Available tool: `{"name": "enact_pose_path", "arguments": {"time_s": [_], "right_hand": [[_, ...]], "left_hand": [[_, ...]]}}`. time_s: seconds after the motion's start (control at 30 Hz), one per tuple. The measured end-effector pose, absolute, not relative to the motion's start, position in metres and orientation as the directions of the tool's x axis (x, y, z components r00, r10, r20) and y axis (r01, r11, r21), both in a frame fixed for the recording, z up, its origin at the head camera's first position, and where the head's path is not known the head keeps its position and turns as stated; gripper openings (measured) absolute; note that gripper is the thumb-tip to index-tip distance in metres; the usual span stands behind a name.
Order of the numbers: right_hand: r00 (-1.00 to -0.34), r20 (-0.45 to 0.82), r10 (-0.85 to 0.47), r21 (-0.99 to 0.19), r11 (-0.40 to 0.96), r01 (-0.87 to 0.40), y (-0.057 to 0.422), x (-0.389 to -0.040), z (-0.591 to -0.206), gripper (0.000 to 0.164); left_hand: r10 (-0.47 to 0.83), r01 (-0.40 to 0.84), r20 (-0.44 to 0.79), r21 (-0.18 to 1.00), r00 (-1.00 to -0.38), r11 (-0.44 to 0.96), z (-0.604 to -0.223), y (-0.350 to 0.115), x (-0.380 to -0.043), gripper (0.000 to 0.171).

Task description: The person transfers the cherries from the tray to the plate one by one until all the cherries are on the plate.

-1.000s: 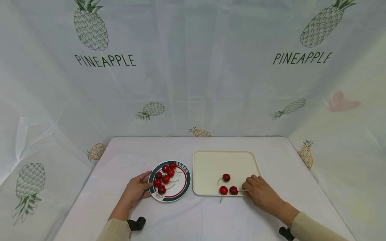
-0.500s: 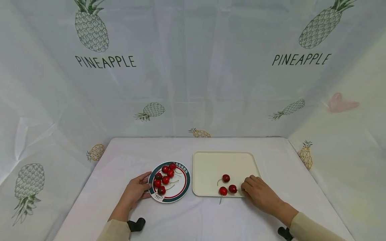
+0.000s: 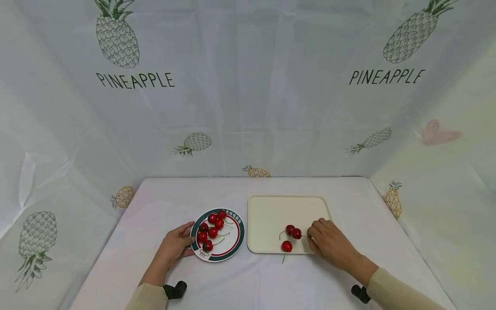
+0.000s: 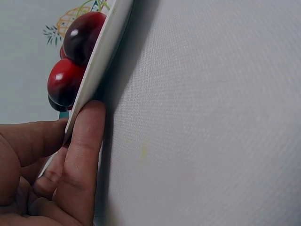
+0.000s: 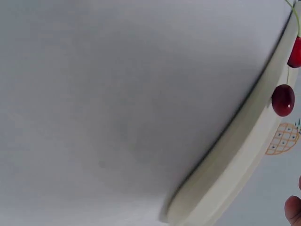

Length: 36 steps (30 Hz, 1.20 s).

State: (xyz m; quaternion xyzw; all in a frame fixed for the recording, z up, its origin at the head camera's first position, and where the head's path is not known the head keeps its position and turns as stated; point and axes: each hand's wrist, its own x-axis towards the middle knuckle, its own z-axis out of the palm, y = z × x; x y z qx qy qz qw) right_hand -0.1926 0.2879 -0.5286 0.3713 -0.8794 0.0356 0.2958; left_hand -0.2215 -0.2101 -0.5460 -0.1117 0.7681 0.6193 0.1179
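My left hand [image 3: 175, 243] grips the near-left rim of a round plate [image 3: 234, 246] with a dark green edge. In the left wrist view the thumb lies over the rim and fingers [image 4: 84, 136] are under it. Several red cherries [image 3: 213, 231] with stems lie on the plate. My right hand [image 3: 330, 243] pinches the stem of a dark red cherry [image 3: 296, 233] over the cream tray [image 3: 271, 206]. Beside it are a second dark cherry [image 3: 289, 229] and a brighter red one [image 3: 286, 246], its stem over the tray's front edge. The right wrist view barely catches the fingertips [image 5: 294, 209].
A white cloth covers the table [image 3: 240, 284]. The plate's right side stands close to the tray's left edge. Behind the table hangs a pale curtain [image 3: 248, 107] printed with pineapples. A dark strap end [image 3: 175, 290] shows at the left wrist.
My right hand has moved up and slightly left, drawing the cherry by its stem away from the tray's front edge to the second dark cherry. The left hand and plate have stayed put.
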Motion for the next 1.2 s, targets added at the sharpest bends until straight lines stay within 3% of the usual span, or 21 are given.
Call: {"name": "enact_pose_path", "arguments": {"time_s": [0.27,0.53,0.7,1.2], "right_hand": [[-0.542,0.536,-0.647,0.185,0.716,-0.673,0.279,-0.203,-0.520,0.025],[-0.527,0.532,-0.662,0.200,0.704,-0.682,0.267,-0.211,-0.514,0.003],[-0.511,0.542,-0.668,0.213,0.697,-0.685,0.253,-0.216,-0.512,0.011],[-0.477,0.535,-0.697,0.196,0.651,-0.733,0.197,-0.227,-0.513,0.007]], "left_hand": [[-0.009,-0.299,-0.304,0.932,-0.953,0.204,-0.543,-0.212,-0.221,0.060],[-0.019,-0.309,-0.313,0.925,-0.950,0.220,-0.543,-0.212,-0.223,0.061],[-0.018,-0.312,-0.316,0.924,-0.949,0.223,-0.542,-0.211,-0.224,0.061],[-0.026,-0.324,-0.326,0.923,-0.945,0.208,-0.544,-0.211,-0.222,0.061]]}}
